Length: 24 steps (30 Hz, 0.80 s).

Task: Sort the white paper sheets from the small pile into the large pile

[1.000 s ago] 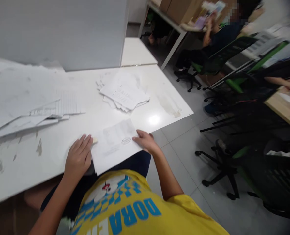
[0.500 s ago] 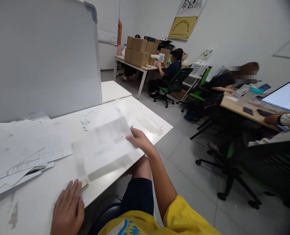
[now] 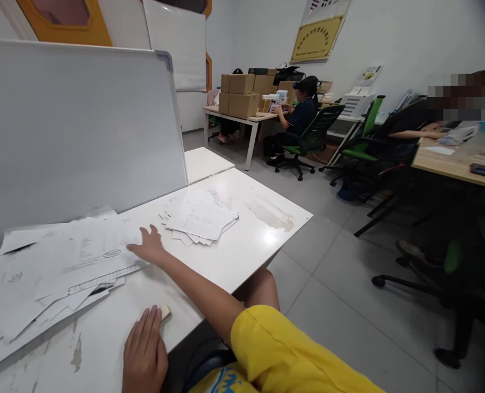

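Note:
My left hand (image 3: 144, 346) lies palm down near the table's front edge, fingers straight and side by side. A small pale block (image 3: 166, 313) shows at its fingertips, partly covered; no grip on it is visible. My right hand (image 3: 151, 245) has its fingers spread at the right edge of a printed sheet (image 3: 95, 248) bearing an oval stamp mark. That sheet lies on top of a broad, untidy paper pile (image 3: 21, 305). To the right of this hand sits a smaller fanned stack of papers (image 3: 203, 221).
A whiteboard panel (image 3: 82, 131) stands along the back of the white table (image 3: 262, 240). Dark smudges mark the tabletop. Past the right edge are office chairs (image 3: 307, 136), a co-worker (image 3: 303, 112) at a desk with cardboard boxes (image 3: 238, 103), and another desk (image 3: 459, 164).
My right hand has moved left with the stamped sheet, laid it on the left pile and let go. My left hand keeps its place by the block. The view has shifted.

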Each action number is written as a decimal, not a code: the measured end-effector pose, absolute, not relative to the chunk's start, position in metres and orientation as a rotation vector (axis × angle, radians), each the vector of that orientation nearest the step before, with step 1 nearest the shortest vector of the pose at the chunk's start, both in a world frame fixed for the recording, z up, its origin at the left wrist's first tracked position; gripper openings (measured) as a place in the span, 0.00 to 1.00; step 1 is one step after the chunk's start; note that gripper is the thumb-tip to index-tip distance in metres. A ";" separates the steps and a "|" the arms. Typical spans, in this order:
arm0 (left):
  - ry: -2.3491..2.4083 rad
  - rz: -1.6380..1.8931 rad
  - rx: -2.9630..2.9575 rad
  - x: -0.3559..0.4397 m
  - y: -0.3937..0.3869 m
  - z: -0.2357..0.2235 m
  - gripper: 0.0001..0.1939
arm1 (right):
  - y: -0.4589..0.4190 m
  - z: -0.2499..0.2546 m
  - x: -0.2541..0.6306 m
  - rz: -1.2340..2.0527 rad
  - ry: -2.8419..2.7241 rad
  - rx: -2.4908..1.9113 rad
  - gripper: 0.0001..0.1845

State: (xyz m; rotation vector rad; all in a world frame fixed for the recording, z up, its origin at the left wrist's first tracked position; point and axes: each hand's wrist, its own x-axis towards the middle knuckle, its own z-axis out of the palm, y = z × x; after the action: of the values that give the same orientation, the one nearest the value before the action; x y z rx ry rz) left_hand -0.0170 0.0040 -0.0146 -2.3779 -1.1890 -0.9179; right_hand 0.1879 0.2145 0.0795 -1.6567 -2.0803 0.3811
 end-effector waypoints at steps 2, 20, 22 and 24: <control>-1.188 -0.921 -2.374 -0.017 0.004 -0.014 0.38 | 0.211 0.070 0.192 0.386 -1.997 -1.737 0.32; -1.248 -0.859 -2.319 -0.006 -0.001 -0.012 0.39 | 0.134 0.008 0.313 0.380 -1.885 -1.914 0.50; -1.248 -0.864 -2.316 -0.006 -0.001 -0.013 0.39 | 0.134 0.008 0.316 0.403 -1.833 -1.928 0.46; -1.254 -0.860 -2.314 -0.006 -0.001 -0.013 0.39 | 0.135 0.008 0.318 0.409 -1.748 -1.957 0.40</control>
State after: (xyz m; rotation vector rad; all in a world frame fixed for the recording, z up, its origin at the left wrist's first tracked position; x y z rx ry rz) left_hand -0.0063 -0.0010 -0.0131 -2.3139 -1.2536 -0.8596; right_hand 0.3175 0.1348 0.0075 -1.9570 -1.7477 0.4089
